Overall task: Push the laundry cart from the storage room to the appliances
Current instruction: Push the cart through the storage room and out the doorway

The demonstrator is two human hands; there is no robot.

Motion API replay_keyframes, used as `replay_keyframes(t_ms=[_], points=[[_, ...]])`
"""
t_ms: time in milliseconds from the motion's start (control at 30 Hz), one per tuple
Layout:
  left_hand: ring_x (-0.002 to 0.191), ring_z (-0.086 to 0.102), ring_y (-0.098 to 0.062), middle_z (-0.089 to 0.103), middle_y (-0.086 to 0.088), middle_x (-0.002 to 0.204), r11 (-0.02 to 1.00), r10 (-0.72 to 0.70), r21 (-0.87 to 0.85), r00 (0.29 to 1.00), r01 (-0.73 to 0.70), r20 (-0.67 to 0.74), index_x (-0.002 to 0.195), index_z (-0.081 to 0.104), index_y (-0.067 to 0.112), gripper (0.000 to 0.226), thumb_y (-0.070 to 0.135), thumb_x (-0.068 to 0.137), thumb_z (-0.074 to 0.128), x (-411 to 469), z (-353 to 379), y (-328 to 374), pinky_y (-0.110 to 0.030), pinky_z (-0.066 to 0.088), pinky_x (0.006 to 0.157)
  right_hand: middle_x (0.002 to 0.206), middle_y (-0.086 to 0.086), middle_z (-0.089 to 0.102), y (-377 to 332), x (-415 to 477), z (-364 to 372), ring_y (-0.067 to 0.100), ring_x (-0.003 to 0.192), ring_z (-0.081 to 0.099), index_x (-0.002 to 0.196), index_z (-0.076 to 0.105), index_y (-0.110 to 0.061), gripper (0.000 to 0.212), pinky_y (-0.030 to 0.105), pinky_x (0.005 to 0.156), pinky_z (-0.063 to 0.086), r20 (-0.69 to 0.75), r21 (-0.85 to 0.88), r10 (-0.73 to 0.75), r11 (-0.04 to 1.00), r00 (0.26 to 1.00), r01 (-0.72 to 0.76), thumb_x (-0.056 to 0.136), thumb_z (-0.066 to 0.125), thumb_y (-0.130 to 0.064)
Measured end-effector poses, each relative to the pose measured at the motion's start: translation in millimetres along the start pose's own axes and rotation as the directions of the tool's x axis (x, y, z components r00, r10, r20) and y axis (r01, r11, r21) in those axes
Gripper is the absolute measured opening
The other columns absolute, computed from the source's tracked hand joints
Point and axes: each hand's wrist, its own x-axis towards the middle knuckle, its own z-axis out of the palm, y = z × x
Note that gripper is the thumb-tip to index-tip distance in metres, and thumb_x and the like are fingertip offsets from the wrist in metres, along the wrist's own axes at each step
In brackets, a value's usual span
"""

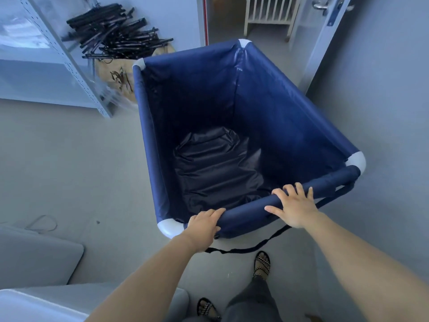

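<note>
Before us on the grey floor stands the laundry cart (267, 108), a deep blue fabric bin on a frame with white corner caps, and we look straight down into it. At its bottom lies only a crumpled dark liner (213, 168). Our left hand (204, 225) grips the padded near rim close to the white corner cap on the left, fingers curled over the top of the bar and thumb underneath. Our right hand (293, 206) lies flatter on the same rim further to the right, fingers spread and draped over the bar, thumb stretched out along it; it presses on the rim more than it clasps it. A black strap (246, 249) hangs in a loop below the near rim, just above the floor.

Our feet in woven black sandals (262, 263) stand just behind the cart. Left of the cart we see a grey metal shelf (76, 66), and beside it a heap of black hangers (120, 36) piled on a brown bag. Beyond the far rim, an open doorway shows a white slatted crib (270, 12), with the door (329, 31) swung back on the right.
</note>
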Motion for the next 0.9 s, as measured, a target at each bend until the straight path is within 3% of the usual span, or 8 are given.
replay_keyframes(t_ms=[533,900], points=[[0.126,0.037,-0.025,0.033,0.001,0.146,0.995,-0.054,0.085,0.998,0.052,0.024,0.148,0.007,0.027,0.057,0.021,0.1,0.037,39,-23,-18,-0.04,0.031,0.104,0.148,0.002,0.025,-5,50,-15,0.033,0.143,0.002,0.137,0.031,-0.033,0.068,0.062,0.113,-0.003,-0.047,0.064,-0.026,0.998,0.999,0.029,0.084,0.027,-0.075],[0.129,0.04,-0.025,0.038,0.0,0.146,0.993,-0.099,-0.061,0.993,0.104,0.07,0.147,0.019,0.029,0.054,0.02,0.098,0.039,100,-91,-56,-0.037,0.032,0.106,0.138,0.0,0.036,-23,135,-59,0.03,0.137,0.015,0.131,0.038,-0.032,0.068,0.062,0.113,0.002,-0.113,0.067,-0.096,0.992,0.989,0.104,0.081,0.028,-0.078]])
